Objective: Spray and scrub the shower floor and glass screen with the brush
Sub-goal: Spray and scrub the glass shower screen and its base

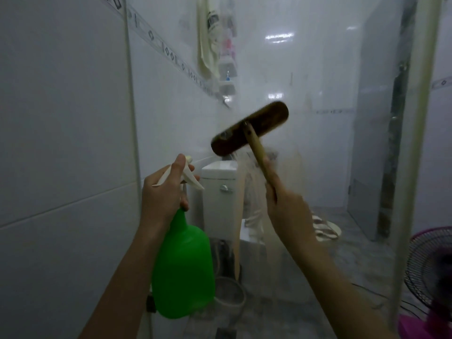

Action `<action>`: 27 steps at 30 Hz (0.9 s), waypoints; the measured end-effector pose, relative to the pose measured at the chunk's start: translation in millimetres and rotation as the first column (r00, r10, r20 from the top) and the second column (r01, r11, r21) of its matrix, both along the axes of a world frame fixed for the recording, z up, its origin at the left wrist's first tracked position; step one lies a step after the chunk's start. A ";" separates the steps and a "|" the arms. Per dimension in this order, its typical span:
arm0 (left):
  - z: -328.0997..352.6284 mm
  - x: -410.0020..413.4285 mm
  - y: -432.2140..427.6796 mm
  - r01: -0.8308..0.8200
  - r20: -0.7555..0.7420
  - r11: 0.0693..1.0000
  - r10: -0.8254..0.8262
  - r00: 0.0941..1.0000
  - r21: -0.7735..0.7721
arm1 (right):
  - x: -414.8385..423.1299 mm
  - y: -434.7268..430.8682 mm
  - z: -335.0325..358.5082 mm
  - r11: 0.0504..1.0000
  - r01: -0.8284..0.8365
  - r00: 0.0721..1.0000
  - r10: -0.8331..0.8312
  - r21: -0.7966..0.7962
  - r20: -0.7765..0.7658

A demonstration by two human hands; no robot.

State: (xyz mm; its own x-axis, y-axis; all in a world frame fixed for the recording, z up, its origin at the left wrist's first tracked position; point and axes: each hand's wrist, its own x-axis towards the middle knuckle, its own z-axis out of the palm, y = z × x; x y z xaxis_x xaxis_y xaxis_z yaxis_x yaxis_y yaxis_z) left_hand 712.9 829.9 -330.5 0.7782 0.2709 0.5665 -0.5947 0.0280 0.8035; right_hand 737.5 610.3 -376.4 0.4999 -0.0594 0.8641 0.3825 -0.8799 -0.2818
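My left hand (pixel 162 192) grips the white trigger head of a green spray bottle (pixel 183 270), which hangs below it at lower centre. My right hand (pixel 288 211) holds the wooden handle of a brush (pixel 249 129). The brush's dark brown head is raised and lies tilted against the hazy glass screen (pixel 318 106) straight ahead. Reflections of my hands and the brush show faintly in the glass. The shower floor is not in view on my side of the glass.
A white tiled wall (pixel 63 143) runs along the left. Behind the glass stand a white toilet (pixel 220 192), a hanging towel (pixel 206 37), a shelf rack and a grey door. A pink fan (pixel 433 270) sits at the lower right, beyond the screen's white frame (pixel 415 143).
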 end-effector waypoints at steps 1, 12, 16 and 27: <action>-0.9 -0.2 2.3 0.006 0.001 1.000 -0.006 1.000 -0.008 | -11.6 -5.9 -36.9 1.000 0.001 1.000 0.000 0.021 -0.010; -24.7 -10.1 16.4 -0.032 -0.031 0.999 0.031 0.999 -0.022 | 10.0 27.3 11.4 0.997 -0.018 0.998 0.013 -0.071 -0.060; -40.5 -15.2 26.6 -0.033 -0.034 0.999 0.033 0.999 -0.003 | -45.1 -2.8 -112.1 0.999 0.019 0.978 -0.024 -0.026 -0.207; -60.0 -28.6 24.7 -0.070 -0.054 0.998 0.069 0.996 -0.010 | -10.8 17.7 -82.8 0.989 0.000 0.987 -0.023 -0.145 -0.158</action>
